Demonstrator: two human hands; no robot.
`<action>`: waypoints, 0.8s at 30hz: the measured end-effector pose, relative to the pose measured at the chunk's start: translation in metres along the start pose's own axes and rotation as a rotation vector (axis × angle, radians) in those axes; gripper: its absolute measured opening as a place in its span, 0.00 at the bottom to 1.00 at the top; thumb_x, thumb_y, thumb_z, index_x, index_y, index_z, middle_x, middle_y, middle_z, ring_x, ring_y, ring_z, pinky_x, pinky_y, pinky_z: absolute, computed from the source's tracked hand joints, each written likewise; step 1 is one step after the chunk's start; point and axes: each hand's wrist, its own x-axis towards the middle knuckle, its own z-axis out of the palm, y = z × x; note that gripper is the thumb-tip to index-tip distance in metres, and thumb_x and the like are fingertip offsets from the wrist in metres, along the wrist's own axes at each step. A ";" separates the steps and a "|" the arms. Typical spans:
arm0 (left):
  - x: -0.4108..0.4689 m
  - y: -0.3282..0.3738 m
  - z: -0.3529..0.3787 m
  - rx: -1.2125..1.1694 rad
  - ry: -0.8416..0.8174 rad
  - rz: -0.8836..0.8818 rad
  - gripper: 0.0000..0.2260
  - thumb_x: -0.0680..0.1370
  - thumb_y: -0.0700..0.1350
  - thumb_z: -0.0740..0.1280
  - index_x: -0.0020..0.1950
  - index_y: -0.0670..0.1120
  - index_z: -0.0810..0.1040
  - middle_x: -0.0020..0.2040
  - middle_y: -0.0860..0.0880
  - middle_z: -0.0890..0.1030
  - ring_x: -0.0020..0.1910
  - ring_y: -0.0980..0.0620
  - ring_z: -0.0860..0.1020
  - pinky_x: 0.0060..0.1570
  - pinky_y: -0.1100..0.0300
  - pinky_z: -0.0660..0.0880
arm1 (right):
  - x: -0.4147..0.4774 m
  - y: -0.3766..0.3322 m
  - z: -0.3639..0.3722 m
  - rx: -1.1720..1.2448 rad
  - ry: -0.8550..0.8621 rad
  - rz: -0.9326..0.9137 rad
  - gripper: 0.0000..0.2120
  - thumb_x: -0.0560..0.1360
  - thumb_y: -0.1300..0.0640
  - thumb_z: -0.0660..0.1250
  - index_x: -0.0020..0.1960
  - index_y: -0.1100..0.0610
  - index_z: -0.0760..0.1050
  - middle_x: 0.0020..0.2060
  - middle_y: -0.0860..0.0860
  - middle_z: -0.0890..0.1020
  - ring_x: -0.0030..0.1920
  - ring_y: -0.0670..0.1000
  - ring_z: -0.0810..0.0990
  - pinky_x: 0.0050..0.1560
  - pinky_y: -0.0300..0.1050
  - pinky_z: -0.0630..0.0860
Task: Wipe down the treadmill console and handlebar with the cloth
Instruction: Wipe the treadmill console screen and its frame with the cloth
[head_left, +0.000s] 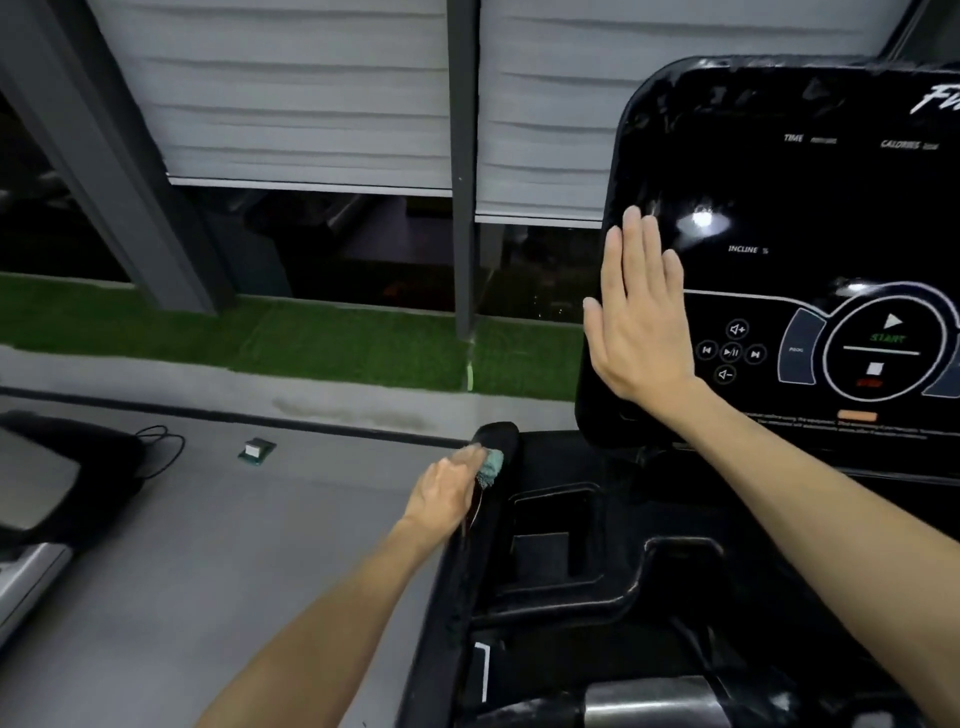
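The black glossy treadmill console (789, 208) fills the upper right, with a round start/stop dial and media buttons low on its face. My right hand (636, 317) lies flat against the console's left edge, fingers together and pointing up, holding nothing. My left hand (449, 486) is closed on a small teal cloth (491, 464) and presses it on the front end of the black left handlebar (498, 436). The handlebar runs back toward me along the left side of the console tray.
A recessed black tray with a cup pocket (550, 540) lies below the console. To the left is grey floor with a small green and white object (256, 448), a black cable (161, 449) and part of another machine (47, 483). Beyond are a green turf strip, window frames and blinds.
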 end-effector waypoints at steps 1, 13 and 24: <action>0.009 -0.003 0.000 -0.006 0.009 0.020 0.22 0.77 0.31 0.56 0.70 0.42 0.71 0.69 0.43 0.74 0.60 0.39 0.77 0.59 0.50 0.72 | 0.001 -0.001 0.001 -0.006 0.013 0.003 0.30 0.82 0.52 0.49 0.77 0.67 0.45 0.77 0.64 0.48 0.78 0.61 0.45 0.77 0.56 0.46; 0.103 -0.046 0.042 -0.125 -0.145 0.196 0.31 0.75 0.25 0.56 0.75 0.45 0.66 0.72 0.44 0.71 0.69 0.45 0.72 0.73 0.56 0.62 | 0.002 -0.002 0.009 -0.037 0.164 0.010 0.30 0.80 0.53 0.50 0.76 0.68 0.48 0.76 0.67 0.52 0.77 0.64 0.49 0.77 0.56 0.45; 0.031 -0.053 0.034 -0.143 -0.144 0.401 0.27 0.78 0.28 0.56 0.77 0.44 0.63 0.76 0.48 0.63 0.75 0.47 0.63 0.72 0.45 0.64 | 0.001 -0.003 0.007 -0.030 0.191 0.012 0.29 0.81 0.55 0.51 0.76 0.69 0.48 0.75 0.69 0.52 0.76 0.66 0.50 0.77 0.57 0.45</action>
